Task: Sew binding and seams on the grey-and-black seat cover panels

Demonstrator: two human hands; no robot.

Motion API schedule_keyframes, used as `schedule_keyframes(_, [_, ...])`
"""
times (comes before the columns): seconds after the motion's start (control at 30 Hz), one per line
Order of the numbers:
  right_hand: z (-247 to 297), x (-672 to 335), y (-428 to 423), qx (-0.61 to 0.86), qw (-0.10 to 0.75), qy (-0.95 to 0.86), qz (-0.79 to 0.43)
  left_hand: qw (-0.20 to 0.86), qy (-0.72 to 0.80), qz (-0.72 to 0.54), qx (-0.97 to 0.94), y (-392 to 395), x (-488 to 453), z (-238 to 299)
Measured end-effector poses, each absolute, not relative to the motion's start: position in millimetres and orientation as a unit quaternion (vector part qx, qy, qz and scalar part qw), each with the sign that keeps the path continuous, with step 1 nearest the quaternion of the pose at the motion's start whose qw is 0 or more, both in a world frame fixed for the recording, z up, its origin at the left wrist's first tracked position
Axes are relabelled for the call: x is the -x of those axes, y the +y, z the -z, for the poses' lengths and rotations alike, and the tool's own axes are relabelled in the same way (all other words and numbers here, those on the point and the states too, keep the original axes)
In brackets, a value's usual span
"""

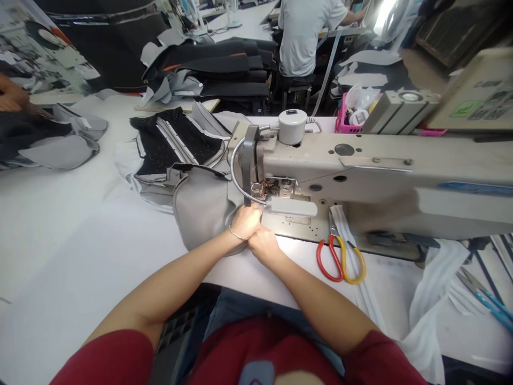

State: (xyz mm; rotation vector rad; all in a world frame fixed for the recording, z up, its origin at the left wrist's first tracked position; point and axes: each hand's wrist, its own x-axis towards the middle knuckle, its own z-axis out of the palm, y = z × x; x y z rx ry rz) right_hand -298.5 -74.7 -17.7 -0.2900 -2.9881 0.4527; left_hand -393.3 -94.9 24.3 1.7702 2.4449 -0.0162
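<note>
My left hand and my right hand are pressed together just in front of the needle of a beige sewing machine. Both have curled fingers gripping the edge of a grey fabric piece that lies under the machine head. The left wrist wears a thin bracelet. What the fingertips pinch is partly hidden by the hands themselves.
Scissors with red and yellow handles lie right of my hands beside white strips. Blue-handled scissors sit at the far right. Black and grey fabric pieces pile behind. A person in a grey shirt sits beyond; another person's hand shows at left.
</note>
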Motion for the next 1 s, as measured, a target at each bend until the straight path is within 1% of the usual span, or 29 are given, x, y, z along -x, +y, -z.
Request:
schedule_keyframes(0.1, [21, 303, -69, 0.125, 0.061, -0.978, -0.153, 0.049, 0.822, 0.006, -0.567, -87, 392, -27])
schedule_keyframes(0.2, [22, 301, -64, 0.142, 0.074, -0.974, -0.158, 0.056, 0.816, -0.008, -0.576, -89, 391, -41])
schedule_keyframes(0.3, [15, 296, -58, 0.168, 0.083, -0.960, -0.209, 0.052, 0.796, -0.027, -0.603, -103, 404, -66])
schedule_keyframes(0.37, [7, 293, -54, 0.174, 0.081, -0.936, -0.296, 0.003, 0.805, -0.028, -0.593, -113, 426, -81])
schedule_keyframes(0.43, [-3, 288, -50, 0.143, 0.054, -0.874, -0.462, -0.048, 0.830, 0.001, -0.555, -121, 457, -92])
schedule_keyframes(0.5, [-11, 283, -47, 0.093, 0.018, -0.762, -0.640, -0.057, 0.848, 0.057, -0.524, -123, 489, -95])
schedule_keyframes(0.53, [-13, 280, -46, 0.078, 0.009, -0.711, -0.699, -0.052, 0.849, 0.083, -0.518, -121, 502, -94])
schedule_keyframes(0.6, [-15, 275, -47, 0.090, 0.018, -0.649, -0.755, -0.058, 0.837, 0.097, -0.536, -115, 520, -88])
schedule_keyframes(0.67, [-12, 271, -50, 0.133, 0.043, -0.638, -0.757, -0.072, 0.810, 0.094, -0.574, -108, 530, -80])
schedule_keyframes(0.73, [-7, 269, -54, 0.170, 0.053, -0.655, -0.734, -0.067, 0.787, 0.121, -0.601, -102, 536, -70])
schedule_keyframes(0.8, [-2, 270, -57, 0.196, 0.064, -0.687, -0.697, -0.029, 0.812, 0.144, -0.564, -98, 544, -61])
schedule_keyframes(0.93, [5, 273, -63, 0.196, 0.057, -0.779, -0.592, 0.013, 0.854, 0.123, -0.506, -91, 560, -49])
schedule_keyframes(1.0, [8, 273, -67, 0.203, 0.059, -0.796, -0.566, 0.034, 0.864, 0.122, -0.487, -90, 561, -50])
